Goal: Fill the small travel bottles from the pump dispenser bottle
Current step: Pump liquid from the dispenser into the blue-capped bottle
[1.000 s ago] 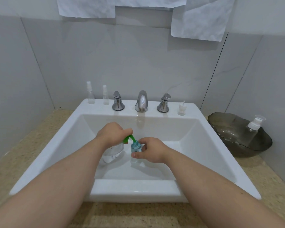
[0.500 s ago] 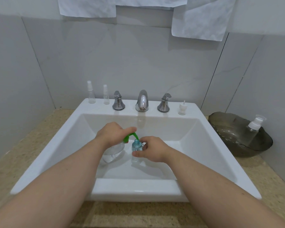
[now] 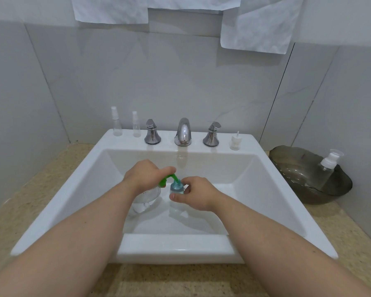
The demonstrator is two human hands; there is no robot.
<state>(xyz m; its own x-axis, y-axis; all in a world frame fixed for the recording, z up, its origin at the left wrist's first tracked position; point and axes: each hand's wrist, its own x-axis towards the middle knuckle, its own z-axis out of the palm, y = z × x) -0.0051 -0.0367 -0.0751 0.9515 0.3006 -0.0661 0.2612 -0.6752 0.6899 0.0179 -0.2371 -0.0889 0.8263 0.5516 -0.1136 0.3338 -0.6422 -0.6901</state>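
Over the white sink basin (image 3: 266, 189), my left hand (image 3: 147, 175) rests curled on top of the green pump head of a clear dispenser bottle (image 3: 145, 199). Its green spout (image 3: 172, 178) points into the mouth of a small clear travel bottle (image 3: 177, 187) with bluish liquid near its neck. My right hand (image 3: 196, 195) grips that small bottle from the right, thumb in front. Two more small spray bottles (image 3: 117, 122), (image 3: 135, 124) stand on the sink's back left ledge, and a loose white cap (image 3: 235, 141) stands on the back right ledge.
A chrome faucet (image 3: 183, 132) with two handles (image 3: 152, 132), (image 3: 211, 135) stands at the back of the sink. A dark glass bowl (image 3: 291, 168) on the right counter holds a clear bottle with a white pump (image 3: 327, 168). White towels (image 3: 257, 24) hang on the wall above.
Both hands stay over the basin with the spout at the small bottle's mouth. My left hand's fingers have shifted slightly on the pump head; nothing else has moved.
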